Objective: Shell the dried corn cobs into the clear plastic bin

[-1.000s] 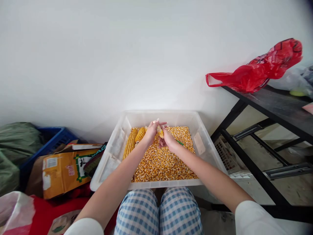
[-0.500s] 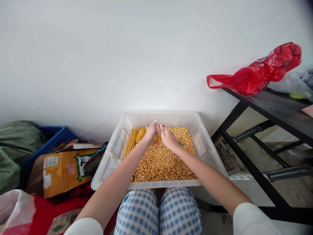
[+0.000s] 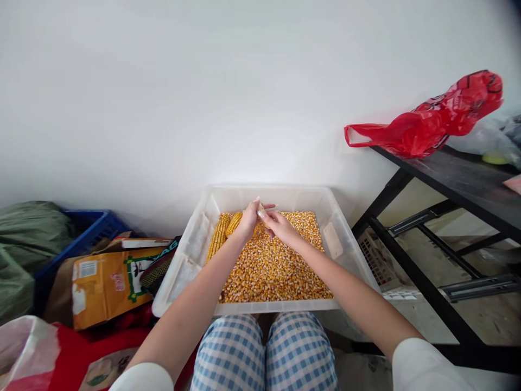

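Observation:
My left hand (image 3: 248, 218) is closed around a pale, mostly bare corn cob (image 3: 261, 209), above the far half of a clear plastic bin (image 3: 354, 271). From the right, my right hand (image 3: 280, 226) grips the same cob, its thumb pressed on it and some fingers tucked behind. Most of the cob is hidden by my fingers. Below them, loose corn kernels (image 3: 272, 277) cover the bin's floor. Yellow ears of corn (image 3: 217, 236), full of kernels, lie along the bin's left side, partly behind my left wrist.
The bin stands against a white wall, before my checked knees (image 3: 264, 353). To the right is a black metal-framed table (image 3: 468, 190) with a red plastic bag (image 3: 439, 122) on its edge. A cardboard box (image 3: 108, 285), a blue crate (image 3: 95, 225) and a green sack (image 3: 28, 244) crowd the left.
My right hand has shifted slightly and turned, its thumb now lying across the cob. A small green thing near my right wrist has gone out of sight. My left hand has barely moved.

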A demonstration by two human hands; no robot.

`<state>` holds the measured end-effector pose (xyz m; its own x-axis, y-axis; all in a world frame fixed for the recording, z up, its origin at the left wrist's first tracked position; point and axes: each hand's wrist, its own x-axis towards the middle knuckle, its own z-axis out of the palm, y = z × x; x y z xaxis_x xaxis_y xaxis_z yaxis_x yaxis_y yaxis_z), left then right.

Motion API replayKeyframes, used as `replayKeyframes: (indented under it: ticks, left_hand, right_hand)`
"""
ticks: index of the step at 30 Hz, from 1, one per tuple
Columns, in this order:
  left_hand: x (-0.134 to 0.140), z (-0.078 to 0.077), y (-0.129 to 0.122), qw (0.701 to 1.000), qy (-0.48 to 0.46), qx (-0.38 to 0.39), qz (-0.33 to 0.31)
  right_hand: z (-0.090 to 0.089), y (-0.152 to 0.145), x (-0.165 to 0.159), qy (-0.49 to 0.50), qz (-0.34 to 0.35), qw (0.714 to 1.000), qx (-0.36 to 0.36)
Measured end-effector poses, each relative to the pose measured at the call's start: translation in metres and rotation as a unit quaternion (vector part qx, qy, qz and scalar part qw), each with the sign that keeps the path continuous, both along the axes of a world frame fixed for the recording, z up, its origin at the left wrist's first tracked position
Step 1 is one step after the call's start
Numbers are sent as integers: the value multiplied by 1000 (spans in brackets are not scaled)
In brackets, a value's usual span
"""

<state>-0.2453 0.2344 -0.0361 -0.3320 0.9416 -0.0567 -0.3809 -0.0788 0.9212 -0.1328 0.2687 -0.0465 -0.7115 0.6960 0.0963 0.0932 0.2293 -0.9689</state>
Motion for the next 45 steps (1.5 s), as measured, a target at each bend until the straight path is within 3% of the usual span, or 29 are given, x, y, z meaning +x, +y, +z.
replayKeyframes:
  ticks: [2,4,7,10,13,20,23,27,30,35,39,42,45]
  left_hand:
    - [-1,0,-1,1000,0,5,9]
    - [0,1,-2,1000,6,11,16]
    - [-1,5,-4,1000,7,9,5]
    - [-3,12,-7,999,-27,-6,-24]
    - [-5,15,-7,997,-73,-5,-29]
    - [-4,14,-8,991,-117,-10,-69]
    - [-4,17,-10,988,-132,0,-82]
    - [-5,19,-9,987,-136,27,-87]
    - [-5,18,-8,987,-127,45,-86]
    - [0,14,-10,993,-71,45,-81]
    - [8,11,-9,998,-3,61,-34]
    - [10,10,-8,998,3,56,-35]
    - [6,11,-8,997,-17,47,-56]
  right_hand:
    - [-2,-1,-1,-4,6,999,33]
    - [-3,-2,-1,0,12,1000,20]
    - [0,0,0,26,24,994,-107]
    - [6,4,4,50,55,966,-246]
    - [9,6,7,61,137,940,-305]
    - [13,8,16,23,210,930,-302]
    - [19,13,20,-27,187,953,-237]
    - [19,16,19,11,139,977,-161]
    - [14,13,14,46,139,974,-174]
    - [9,2,9,82,196,947,-240]
    - [1,-5,4,45,115,980,-153]
    - [-3,-4,3,5,67,993,-102]
    - [1,1,5,22,144,975,-167]
